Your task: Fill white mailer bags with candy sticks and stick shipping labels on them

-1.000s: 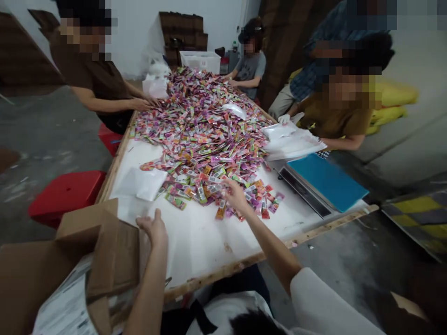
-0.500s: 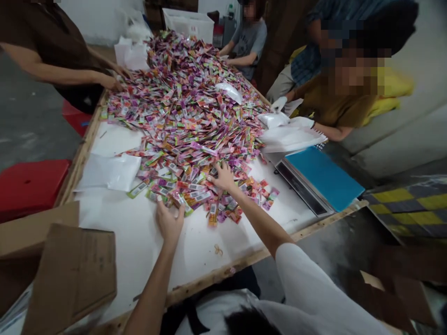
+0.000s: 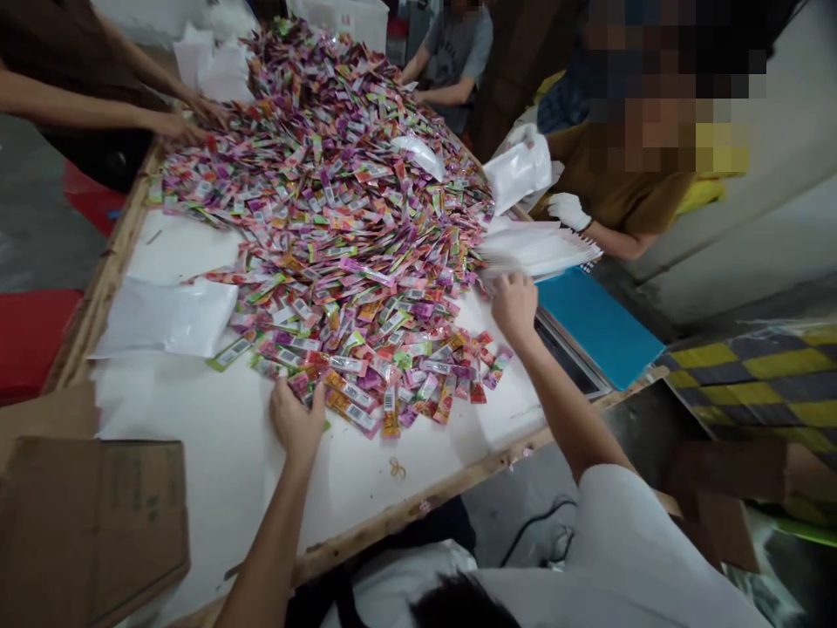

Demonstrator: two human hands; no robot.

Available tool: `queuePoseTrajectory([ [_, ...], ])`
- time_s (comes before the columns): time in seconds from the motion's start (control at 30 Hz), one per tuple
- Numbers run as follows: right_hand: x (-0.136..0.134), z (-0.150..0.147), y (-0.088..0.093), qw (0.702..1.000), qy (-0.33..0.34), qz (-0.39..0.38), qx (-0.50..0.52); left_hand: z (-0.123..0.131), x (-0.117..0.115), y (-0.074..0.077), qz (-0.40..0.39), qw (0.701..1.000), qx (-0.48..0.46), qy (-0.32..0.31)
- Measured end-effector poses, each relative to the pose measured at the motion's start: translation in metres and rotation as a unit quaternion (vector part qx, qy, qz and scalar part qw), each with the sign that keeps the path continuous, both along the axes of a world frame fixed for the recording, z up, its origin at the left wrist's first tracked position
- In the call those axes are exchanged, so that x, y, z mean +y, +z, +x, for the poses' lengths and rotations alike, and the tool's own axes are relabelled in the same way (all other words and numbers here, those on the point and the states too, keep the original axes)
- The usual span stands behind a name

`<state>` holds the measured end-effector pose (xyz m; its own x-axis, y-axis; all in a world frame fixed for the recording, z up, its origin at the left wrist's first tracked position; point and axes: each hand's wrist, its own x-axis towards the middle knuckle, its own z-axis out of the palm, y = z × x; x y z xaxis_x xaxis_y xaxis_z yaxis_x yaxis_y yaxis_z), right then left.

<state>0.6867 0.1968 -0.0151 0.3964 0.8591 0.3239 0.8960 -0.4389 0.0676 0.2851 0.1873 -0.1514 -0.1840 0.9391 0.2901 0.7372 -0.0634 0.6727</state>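
My left hand [image 3: 297, 419] rests at the near left edge of a big heap of small colourful packets [image 3: 340, 218]. Its thumb and fingers are apart and curved around a few packets, touching them. My right hand [image 3: 514, 307] is at the near edge of a stack of flat white bags [image 3: 536, 249], its fingers curled together on that edge. The fingertips are partly hidden and slightly blurred. Just right of this hand, a scale with a blue top [image 3: 598, 323] stands at the table's right side.
A filled white bag [image 3: 170, 318] lies on the white table [image 3: 241, 471] at left, near a cardboard box [image 3: 98, 523]. Another white bag [image 3: 418, 157] lies on the heap. A co-worker's gloved hand [image 3: 568, 211] is by the stack; other people reach into the heap. Rubber bands [image 3: 397, 468] lie nearby.
My right hand has left the packets and moved right to the white bag stack. My left hand stays at the heap's edge. The co-worker at right has lifted a white bag.
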Motion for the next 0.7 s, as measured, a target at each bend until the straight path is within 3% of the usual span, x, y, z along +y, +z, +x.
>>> queuePoseTrajectory([
  [0.1, 0.012, 0.051, 0.002, 0.994, -0.069, 0.054, -0.058, 0.0, 0.0, 0.0, 0.001, 1.0, 0.006, 0.002],
  [0.23, 0.024, 0.091, -0.004, 0.993, -0.09, 0.031, -0.069, -0.001, 0.0, 0.0, -0.009, 1.0, 0.011, 0.011],
  [0.47, 0.019, 0.109, -0.009, 0.995, -0.053, 0.0, -0.082, -0.002, 0.001, -0.001, -0.019, 1.0, 0.017, 0.011],
  [0.7, -0.001, 0.12, 0.018, 0.994, -0.055, 0.038, -0.083, -0.003, 0.002, -0.005, -0.014, 1.0, 0.012, 0.005],
])
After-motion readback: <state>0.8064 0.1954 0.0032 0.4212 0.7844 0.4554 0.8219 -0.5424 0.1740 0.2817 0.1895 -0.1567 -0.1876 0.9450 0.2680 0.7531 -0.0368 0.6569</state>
